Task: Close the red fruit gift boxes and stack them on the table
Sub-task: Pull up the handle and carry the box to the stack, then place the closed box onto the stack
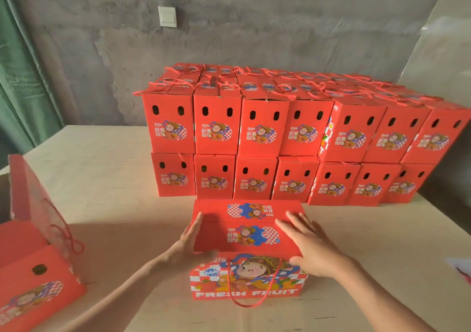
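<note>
Pressing gift box (244,232) | left hand (190,239), right hand (311,247) flat, released | stacked boxes (280,132) behind | open box (33,268) left

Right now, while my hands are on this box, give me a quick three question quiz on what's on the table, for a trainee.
1. True or false: the stacked boxes stand three tiers high.
2. How does the right hand lie on the near box? A flat on top; B inside it; C underneath.
3. Fill in: the box at the left edge has its lid ___.
Key: 1 false, two tiers; 2 A; 3 open.
</note>
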The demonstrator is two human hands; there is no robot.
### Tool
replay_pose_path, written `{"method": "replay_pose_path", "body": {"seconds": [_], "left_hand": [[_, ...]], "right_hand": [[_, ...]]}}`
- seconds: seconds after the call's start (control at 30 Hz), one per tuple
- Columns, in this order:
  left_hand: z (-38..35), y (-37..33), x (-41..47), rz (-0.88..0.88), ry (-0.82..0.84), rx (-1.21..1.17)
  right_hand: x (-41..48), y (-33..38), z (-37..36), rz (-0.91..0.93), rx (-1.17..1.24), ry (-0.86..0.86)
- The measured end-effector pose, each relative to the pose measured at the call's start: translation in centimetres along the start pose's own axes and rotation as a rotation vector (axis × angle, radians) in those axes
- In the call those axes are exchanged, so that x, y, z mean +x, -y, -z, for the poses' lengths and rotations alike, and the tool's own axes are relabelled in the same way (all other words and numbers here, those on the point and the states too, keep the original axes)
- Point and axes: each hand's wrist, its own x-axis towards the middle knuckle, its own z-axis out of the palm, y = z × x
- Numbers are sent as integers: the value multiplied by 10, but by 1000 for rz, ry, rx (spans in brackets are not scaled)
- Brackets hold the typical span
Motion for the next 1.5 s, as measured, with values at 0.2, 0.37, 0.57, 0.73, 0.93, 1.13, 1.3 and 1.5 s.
{"method": "replay_pose_path", "body": {"seconds": [0.2, 0.37, 0.57, 0.73, 0.93, 1.13, 1.3, 1.5], "left_hand": [[-74, -81, 83, -41, 26, 36], [-123, -118, 129, -374, -175, 825], [-136, -117, 169, -428, -137, 937], [-127, -136, 214, -329, -91, 897], [-129, -136, 218, -315, -101, 916], [-123, -161, 209, -288, -7, 910], [-95, -159, 152, -258, -74, 715], [-21, -103, 49, -227, -374, 442]], "right_hand": [[18, -5, -31, -208, 4, -221], [34, -58, -22, -343, -67, -364], [69, -111, -20, -366, -106, -387], [102, -118, -14, -354, -112, -462], [112, -128, -25, -334, -76, -452], [118, -127, -19, -367, 7, -329], [114, -116, 32, -472, 98, -40], [108, 20, 43, 21, 348, -436]]}}
